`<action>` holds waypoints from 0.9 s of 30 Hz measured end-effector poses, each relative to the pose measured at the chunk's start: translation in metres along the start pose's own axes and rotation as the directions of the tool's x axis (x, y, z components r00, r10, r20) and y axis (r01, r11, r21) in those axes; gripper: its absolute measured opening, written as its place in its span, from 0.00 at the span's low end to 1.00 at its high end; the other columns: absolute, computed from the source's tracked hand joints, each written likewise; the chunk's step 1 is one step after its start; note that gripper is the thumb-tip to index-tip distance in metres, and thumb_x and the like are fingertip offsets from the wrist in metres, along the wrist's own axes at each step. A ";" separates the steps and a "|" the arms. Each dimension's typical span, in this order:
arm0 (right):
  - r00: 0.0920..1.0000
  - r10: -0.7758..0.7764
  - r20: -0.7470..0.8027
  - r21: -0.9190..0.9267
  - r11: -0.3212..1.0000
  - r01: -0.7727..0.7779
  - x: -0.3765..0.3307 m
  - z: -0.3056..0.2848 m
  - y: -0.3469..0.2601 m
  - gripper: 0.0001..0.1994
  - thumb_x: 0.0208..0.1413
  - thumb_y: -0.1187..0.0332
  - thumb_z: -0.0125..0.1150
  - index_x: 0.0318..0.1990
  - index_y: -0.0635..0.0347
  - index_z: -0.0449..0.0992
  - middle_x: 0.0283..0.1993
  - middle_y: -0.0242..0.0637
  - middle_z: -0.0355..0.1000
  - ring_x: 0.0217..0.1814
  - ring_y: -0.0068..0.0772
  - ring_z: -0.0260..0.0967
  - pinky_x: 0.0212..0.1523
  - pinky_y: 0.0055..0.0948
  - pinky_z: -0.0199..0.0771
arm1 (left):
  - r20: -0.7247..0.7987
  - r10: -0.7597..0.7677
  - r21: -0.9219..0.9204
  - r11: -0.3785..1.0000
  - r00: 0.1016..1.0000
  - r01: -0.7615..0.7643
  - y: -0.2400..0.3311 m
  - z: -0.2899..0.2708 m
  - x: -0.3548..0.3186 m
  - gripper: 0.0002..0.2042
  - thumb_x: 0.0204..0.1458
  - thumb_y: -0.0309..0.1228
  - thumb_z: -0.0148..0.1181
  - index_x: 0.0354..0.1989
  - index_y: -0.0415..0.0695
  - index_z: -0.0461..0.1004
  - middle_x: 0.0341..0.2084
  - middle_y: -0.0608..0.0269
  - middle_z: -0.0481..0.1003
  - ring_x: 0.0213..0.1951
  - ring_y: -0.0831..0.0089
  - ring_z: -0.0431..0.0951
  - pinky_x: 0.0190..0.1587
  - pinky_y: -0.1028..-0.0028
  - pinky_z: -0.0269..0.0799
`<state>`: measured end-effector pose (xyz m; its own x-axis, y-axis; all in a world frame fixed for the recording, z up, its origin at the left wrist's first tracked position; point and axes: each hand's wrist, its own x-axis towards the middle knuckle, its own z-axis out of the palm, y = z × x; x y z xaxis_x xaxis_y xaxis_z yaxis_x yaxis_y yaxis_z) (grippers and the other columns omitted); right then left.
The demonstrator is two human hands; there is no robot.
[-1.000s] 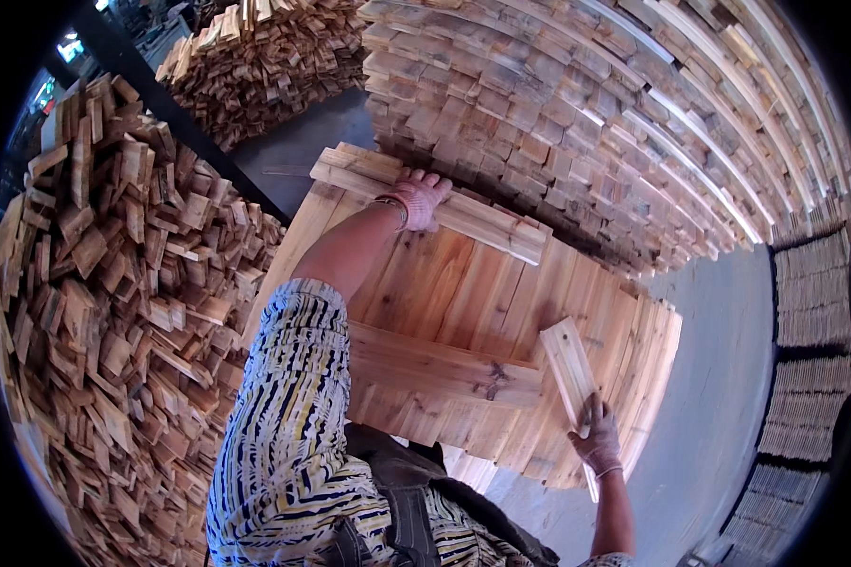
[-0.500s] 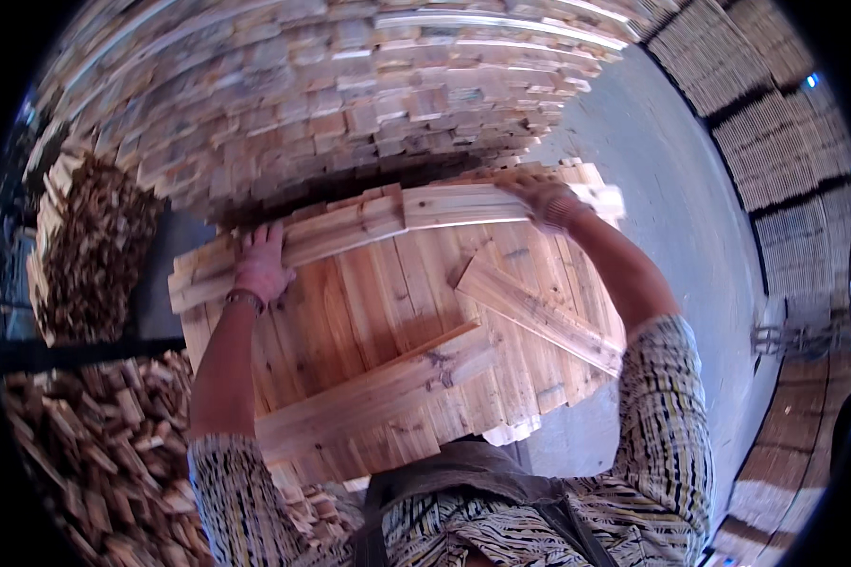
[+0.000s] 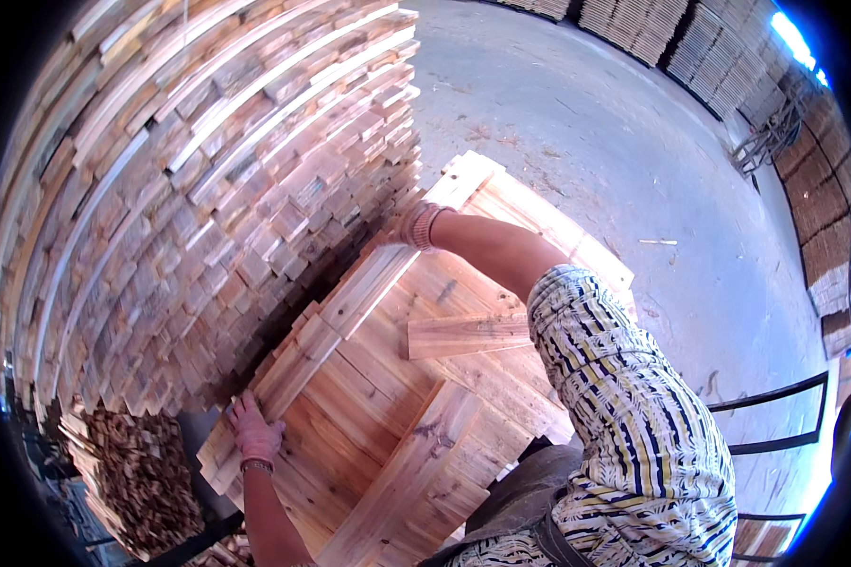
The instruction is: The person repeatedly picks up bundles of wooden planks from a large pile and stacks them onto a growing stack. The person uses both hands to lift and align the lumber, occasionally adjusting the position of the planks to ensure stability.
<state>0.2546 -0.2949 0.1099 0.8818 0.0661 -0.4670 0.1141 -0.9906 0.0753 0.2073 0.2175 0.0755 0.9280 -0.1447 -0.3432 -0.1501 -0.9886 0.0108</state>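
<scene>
My left hand (image 3: 255, 435), in a pinkish glove, rests with fingers stretched out at the left end of a row of planks (image 3: 298, 364) along the far edge of a wooden stack. My right hand (image 3: 416, 227), also gloved, lies over the far part of that row; its fingers are blurred and partly hidden. Beneath the row, boards (image 3: 378, 373) lie side by side as a flat surface. On top of them rest a loose long board (image 3: 411, 472) nearer my body and a shorter board (image 3: 463, 335), partly covered by my right arm.
A tall wall of stacked planks (image 3: 227, 189) rises just beyond the far edge, at the left. A pile of wood pieces (image 3: 147, 463) stands lower left. Grey floor (image 3: 577, 113) stretches right, with a black metal frame (image 3: 775, 444) and stacked bundles (image 3: 719, 61) beyond.
The view has swung to the right, so the stack now appears slanted and the plank wall sits further left. Both hands stay at the far edge row; the loose boards look unmoved on the stack.
</scene>
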 end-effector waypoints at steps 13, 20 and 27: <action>0.957 -0.123 -0.261 0.439 0.868 0.232 -0.227 0.053 -0.043 0.44 0.49 0.54 0.73 0.72 0.48 0.56 0.71 0.53 0.59 0.71 0.56 0.60 0.68 0.46 0.63 | -0.190 0.069 -0.464 0.873 0.979 -0.151 0.047 0.019 -0.114 0.54 0.41 0.46 0.77 0.74 0.41 0.48 0.66 0.38 0.61 0.68 0.46 0.61 0.70 0.57 0.57; 0.966 0.055 -0.251 0.247 0.969 0.009 -0.300 0.151 -0.007 0.43 0.45 0.52 0.76 0.68 0.49 0.60 0.70 0.47 0.59 0.71 0.56 0.57 0.70 0.51 0.57 | 0.128 0.187 0.119 0.972 0.974 -0.203 0.149 0.035 -0.253 0.62 0.32 0.48 0.81 0.75 0.40 0.46 0.65 0.46 0.63 0.67 0.50 0.63 0.68 0.54 0.57; 0.976 0.025 -0.216 0.327 0.944 0.048 -0.289 0.148 -0.002 0.29 0.44 0.56 0.76 0.53 0.50 0.70 0.57 0.45 0.72 0.60 0.56 0.67 0.60 0.48 0.68 | 0.191 0.166 0.280 0.935 0.967 -0.216 0.148 0.042 -0.235 0.35 0.53 0.33 0.54 0.71 0.40 0.53 0.51 0.47 0.71 0.53 0.54 0.72 0.53 0.52 0.68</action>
<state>-0.0681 -0.3298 0.1147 0.9625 0.0657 -0.2634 0.0006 -0.9708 -0.2398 -0.0470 0.1064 0.1182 0.8077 -0.2965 -0.5096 -0.4366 -0.8816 -0.1791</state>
